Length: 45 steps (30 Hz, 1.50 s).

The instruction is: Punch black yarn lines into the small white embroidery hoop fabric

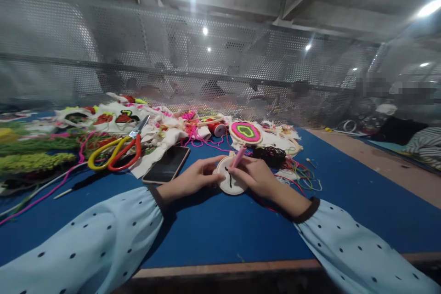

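Observation:
A small round embroidery hoop (230, 181) with white cloth and a short black stitched line lies on the blue table (213, 229). My left hand (193, 178) grips the hoop's left rim and holds it steady. My right hand (255, 175) holds a pink punch needle (238, 157), its tip down on the white cloth. Both arms wear pale blue sleeves with dark dots.
A dark phone (167, 165) lies just left of my hands. Scissors with yellow and red handles (115, 149), heaps of coloured yarn (34, 158), finished hoops such as a pink and green one (245, 132), and a tangle of black thread (274, 154) crowd the back. A perforated metal screen (220, 64) stands behind.

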Available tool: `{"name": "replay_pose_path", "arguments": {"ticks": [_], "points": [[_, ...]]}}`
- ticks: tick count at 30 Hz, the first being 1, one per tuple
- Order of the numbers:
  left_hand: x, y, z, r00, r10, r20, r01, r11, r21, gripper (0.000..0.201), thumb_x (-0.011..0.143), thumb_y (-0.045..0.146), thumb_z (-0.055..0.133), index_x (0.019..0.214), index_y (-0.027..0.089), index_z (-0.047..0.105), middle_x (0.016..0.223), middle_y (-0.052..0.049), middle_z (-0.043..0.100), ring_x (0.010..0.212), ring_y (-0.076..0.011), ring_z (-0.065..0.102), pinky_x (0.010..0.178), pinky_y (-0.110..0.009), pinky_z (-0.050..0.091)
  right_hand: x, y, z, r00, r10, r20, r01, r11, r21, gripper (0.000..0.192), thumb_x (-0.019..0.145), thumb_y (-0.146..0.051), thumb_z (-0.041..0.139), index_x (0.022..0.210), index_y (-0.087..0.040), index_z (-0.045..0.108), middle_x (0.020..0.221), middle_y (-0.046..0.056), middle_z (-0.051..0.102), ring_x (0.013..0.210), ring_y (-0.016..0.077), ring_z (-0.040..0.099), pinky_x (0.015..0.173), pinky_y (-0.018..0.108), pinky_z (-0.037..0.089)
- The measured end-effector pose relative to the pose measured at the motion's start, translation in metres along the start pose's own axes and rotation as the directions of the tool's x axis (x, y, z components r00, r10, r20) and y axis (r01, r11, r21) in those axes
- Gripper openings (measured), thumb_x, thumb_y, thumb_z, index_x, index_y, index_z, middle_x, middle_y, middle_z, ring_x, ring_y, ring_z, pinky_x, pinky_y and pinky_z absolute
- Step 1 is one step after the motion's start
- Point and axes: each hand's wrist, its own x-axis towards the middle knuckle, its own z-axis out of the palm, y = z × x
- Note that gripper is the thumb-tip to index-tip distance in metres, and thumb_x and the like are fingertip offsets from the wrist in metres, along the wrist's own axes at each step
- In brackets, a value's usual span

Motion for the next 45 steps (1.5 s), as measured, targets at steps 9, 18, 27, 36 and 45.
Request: {"name": "replay_pose_path", "arguments": {"ticks": [9,18,27,36,45], "points": [[0.0,-0.0012,-0.0029,0.997,-0.001,-0.074,0.005,0.999,0.053,0.061,0.073,0.023,0.059,0.131,0.013,0.041,0.078,-0.002,0.058,0.063,-0.0089,0.044,0.056,-0.021,0.034,-0.0049,0.0035,-0.0014,0.995,-0.02,-0.098,0.024,0.999,0.034,0.021,0.088,-0.034,0.044,0.093,-0.018,0.057,0.084,0.005,0.064,0.074,0.0162,0.059,0.068,0.027,0.044],[-0.0002,-0.0026,-0.0038,0.998,0.013,-0.066,-0.009,0.998,0.061,0.062,0.073,0.024,0.058,0.131,0.013,0.04,0.083,-0.004,0.059,0.065,-0.0096,0.045,0.057,-0.021,0.034,-0.0042,0.0002,-0.004,0.993,-0.03,-0.11,0.041,0.994,0.104,0.016,0.088,-0.031,0.043,0.089,-0.018,0.053,0.078,0.004,0.063,0.068,0.0151,0.058,0.067,0.027,0.044],[0.001,-0.0054,-0.0052,0.998,0.013,-0.063,-0.009,0.998,0.058,0.063,0.073,0.022,0.058,0.133,0.012,0.038,0.09,-0.007,0.061,0.068,-0.0108,0.048,0.058,-0.021,0.036,-0.005,0.0032,-0.0026,0.995,-0.032,-0.09,0.039,0.996,0.074,0.021,0.088,-0.034,0.044,0.092,-0.017,0.054,0.08,0.005,0.064,0.07,0.0157,0.059,0.066,0.027,0.044],[-0.0017,0.0008,-0.0037,0.999,0.029,-0.03,-0.028,0.999,0.017,0.062,0.074,0.024,0.058,0.133,0.015,0.039,0.106,-0.01,0.06,0.081,-0.015,0.053,0.067,-0.026,0.041,-0.0025,0.0005,0.0007,0.99,-0.136,0.022,0.135,0.99,0.032,0.019,0.084,-0.034,0.052,0.086,-0.017,0.06,0.091,0.006,0.064,0.084,0.0168,0.058,0.075,0.029,0.045],[-0.0005,-0.0035,-0.008,0.997,0.016,-0.07,-0.013,0.999,0.042,0.06,0.074,0.02,0.056,0.131,0.015,0.041,0.1,-0.008,0.062,0.073,-0.0125,0.052,0.06,-0.022,0.039,-0.004,-0.0034,0.0023,0.991,-0.13,-0.021,0.13,0.991,-0.014,0.02,0.088,-0.032,0.045,0.091,-0.017,0.057,0.083,0.005,0.064,0.071,0.0139,0.058,0.068,0.025,0.044]]}}
